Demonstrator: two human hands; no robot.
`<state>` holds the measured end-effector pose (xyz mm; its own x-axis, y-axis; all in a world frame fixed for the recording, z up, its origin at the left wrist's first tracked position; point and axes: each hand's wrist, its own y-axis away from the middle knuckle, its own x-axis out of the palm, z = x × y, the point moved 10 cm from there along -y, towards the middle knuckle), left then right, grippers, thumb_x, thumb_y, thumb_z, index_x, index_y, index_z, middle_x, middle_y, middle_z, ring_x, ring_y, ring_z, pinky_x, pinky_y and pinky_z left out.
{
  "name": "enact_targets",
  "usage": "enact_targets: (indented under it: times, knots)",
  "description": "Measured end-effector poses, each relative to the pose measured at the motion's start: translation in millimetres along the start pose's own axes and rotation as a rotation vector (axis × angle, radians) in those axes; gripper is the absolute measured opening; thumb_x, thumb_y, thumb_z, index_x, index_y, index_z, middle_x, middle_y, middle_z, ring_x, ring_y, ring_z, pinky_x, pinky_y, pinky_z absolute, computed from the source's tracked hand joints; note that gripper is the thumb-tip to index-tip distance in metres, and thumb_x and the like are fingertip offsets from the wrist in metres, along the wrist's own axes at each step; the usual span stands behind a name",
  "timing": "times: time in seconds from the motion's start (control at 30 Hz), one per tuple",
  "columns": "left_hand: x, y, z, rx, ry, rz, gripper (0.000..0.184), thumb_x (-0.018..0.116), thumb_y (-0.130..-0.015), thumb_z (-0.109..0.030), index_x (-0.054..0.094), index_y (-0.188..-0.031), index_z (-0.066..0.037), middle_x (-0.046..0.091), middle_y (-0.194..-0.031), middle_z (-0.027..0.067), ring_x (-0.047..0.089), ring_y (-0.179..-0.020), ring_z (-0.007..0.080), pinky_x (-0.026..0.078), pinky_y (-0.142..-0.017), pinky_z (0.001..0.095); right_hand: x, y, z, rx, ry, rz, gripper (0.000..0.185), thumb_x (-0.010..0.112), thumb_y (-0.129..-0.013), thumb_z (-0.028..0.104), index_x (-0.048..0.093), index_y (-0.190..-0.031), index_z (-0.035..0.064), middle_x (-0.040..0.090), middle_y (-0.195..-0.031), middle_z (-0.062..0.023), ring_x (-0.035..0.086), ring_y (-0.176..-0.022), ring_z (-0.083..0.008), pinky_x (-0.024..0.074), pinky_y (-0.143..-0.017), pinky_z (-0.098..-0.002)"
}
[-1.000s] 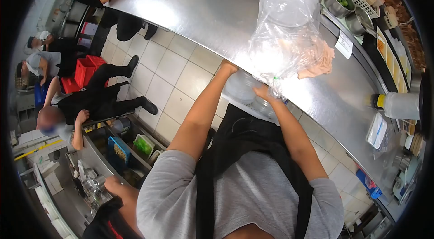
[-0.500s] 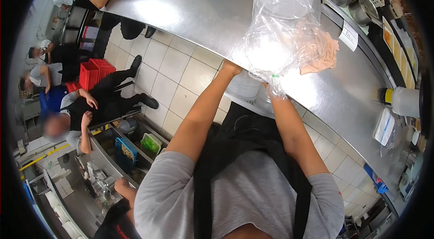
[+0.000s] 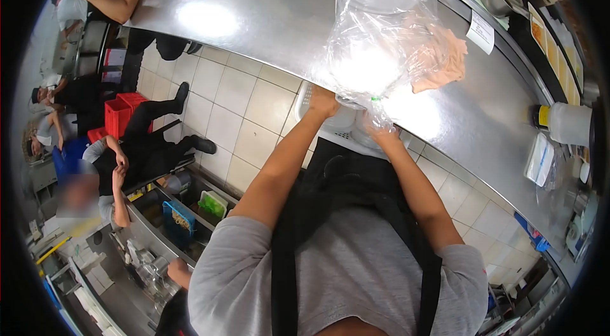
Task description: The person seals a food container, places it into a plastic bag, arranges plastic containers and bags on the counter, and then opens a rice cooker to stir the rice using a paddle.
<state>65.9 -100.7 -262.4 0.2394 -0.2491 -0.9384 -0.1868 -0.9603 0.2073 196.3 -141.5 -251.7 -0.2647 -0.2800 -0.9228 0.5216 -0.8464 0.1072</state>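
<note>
Steel table [image 3: 273, 31] spanned the far side, bulky clear bag [image 3: 381, 37] on it; white basket [image 3: 303, 102] with clear tubs [image 3: 341, 121] sat just below its near edge, left rim newly showing, so probably shifted outward; left hand [image 3: 324, 104] bent over basket's left part, right hand [image 3: 385, 137] near bag's end, fingers mostly hidden, couldn't tell either grip
</note>
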Motion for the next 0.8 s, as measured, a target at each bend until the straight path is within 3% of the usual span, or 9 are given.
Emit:
enact_targets:
  times: [0.03, 0.1, 0.2, 0.33, 0.47, 0.53, 0.6, 0.73, 0.8]
  knots:
    - [25, -9, 7, 0.047, -0.074, -0.041, 0.06, 0.041, -0.083, -0.041, 0.034, -0.131, -0.007, 0.031, -0.138, 0.0143, 0.028, -0.127, 0.0292, 0.021, -0.105, 0.0404, -8, 9, -2, 0.006, 0.005, 0.004, 0.054, 0.052, -0.081, 0.036, 0.043, -0.126, 0.0082, 0.04, -0.129, -0.0177, 0.039, -0.117, -0.0329, 0.0275, -0.099, -0.0448]
    - [66, -40, 22, 0.132, -0.114, -0.09, 0.06, 0.042, -0.083, -0.042, 0.033, -0.132, -0.009, 0.029, -0.139, 0.0127, 0.027, -0.127, 0.0286, 0.021, -0.106, 0.0396, -21, 29, -31, 0.327, -0.095, 0.161, 0.053, 0.048, -0.083, 0.034, 0.04, -0.128, 0.0072, 0.038, -0.131, -0.0186, 0.034, -0.121, -0.0345, 0.0221, -0.102, -0.0444]
    - [98, -44, 32, 0.232, -0.032, -0.177, 0.06, 0.042, -0.083, -0.043, 0.032, -0.133, -0.012, 0.029, -0.139, 0.0099, 0.026, -0.128, 0.0272, 0.021, -0.106, 0.0378, -14, 30, -41, 0.315, -0.092, 0.249, 0.051, 0.048, -0.084, 0.031, 0.041, -0.127, 0.0063, 0.036, -0.132, -0.0206, 0.032, -0.123, -0.0353, 0.0213, -0.103, -0.0453]
    - [-21, -7, -27, 0.124, -0.005, -0.237, 0.055, 0.047, -0.081, -0.041, 0.04, -0.128, -0.014, 0.038, -0.134, 0.0087, 0.032, -0.125, 0.0264, 0.025, -0.104, 0.0367, -18, 15, -59, 0.334, -0.078, 0.15, 0.049, 0.048, -0.084, 0.03, 0.042, -0.126, 0.0058, 0.037, -0.131, -0.0212, 0.033, -0.121, -0.0361, 0.023, -0.101, -0.0455]
    - [3, -10, -19, 0.053, 0.086, -0.004, 0.055, 0.051, -0.079, -0.04, 0.043, -0.126, -0.012, 0.042, -0.13, 0.0113, 0.035, -0.122, 0.0284, 0.026, -0.104, 0.0356, -27, 25, -68, 0.374, -0.088, 0.071, 0.048, 0.048, -0.084, 0.03, 0.043, -0.125, 0.0053, 0.038, -0.13, -0.0219, 0.034, -0.12, -0.037, 0.0247, -0.1, -0.0458]
    - [-6, -4, -22, 0.006, 0.185, 0.093, 0.057, 0.052, -0.079, -0.041, 0.042, -0.127, -0.012, 0.042, -0.129, 0.0122, 0.034, -0.123, 0.0278, 0.021, -0.104, 0.0485, -34, 34, -65, 0.388, -0.093, 0.041, 0.047, 0.049, -0.084, 0.029, 0.044, -0.124, 0.005, 0.038, -0.129, -0.0222, 0.034, -0.119, -0.0374, 0.0256, -0.099, -0.0459]
    - [-48, 34, -51, 0.053, -0.046, 0.069, 0.057, 0.049, -0.081, -0.044, 0.04, -0.128, -0.014, 0.037, -0.132, 0.0154, 0.03, -0.126, 0.0306, 0.013, -0.099, 0.0636, -41, 47, -57, 0.409, -0.099, 0.018, 0.046, 0.049, -0.084, 0.029, 0.045, -0.123, 0.0048, 0.039, -0.128, -0.0225, 0.035, -0.119, -0.0379, 0.0264, -0.099, -0.046]
    - [-31, 103, -57, 0.171, -0.122, -0.051, 0.06, 0.049, -0.08, -0.048, 0.04, -0.128, -0.013, 0.028, -0.135, 0.0202, 0.027, -0.123, 0.039, 0.009, -0.093, 0.0696, -48, 78, -34, 0.463, -0.255, 0.183, 0.053, 0.049, -0.083, 0.034, 0.041, -0.125, 0.0022, 0.035, -0.129, -0.0243, 0.034, -0.117, -0.0386, 0.0263, -0.098, -0.0466]
    - [-29, 116, -46, 0.216, -0.124, -0.016, 0.064, 0.049, -0.08, -0.05, 0.036, -0.131, -0.015, 0.021, -0.139, 0.0201, 0.02, -0.127, 0.0403, 0.008, -0.094, 0.0696, -89, 100, -20, 0.326, -0.067, -0.213, 0.046, 0.052, -0.082, 0.03, 0.047, -0.117, -0.0008, 0.049, -0.109, -0.027, 0.046, -0.1, -0.0406, 0.0365, -0.085, -0.0468]
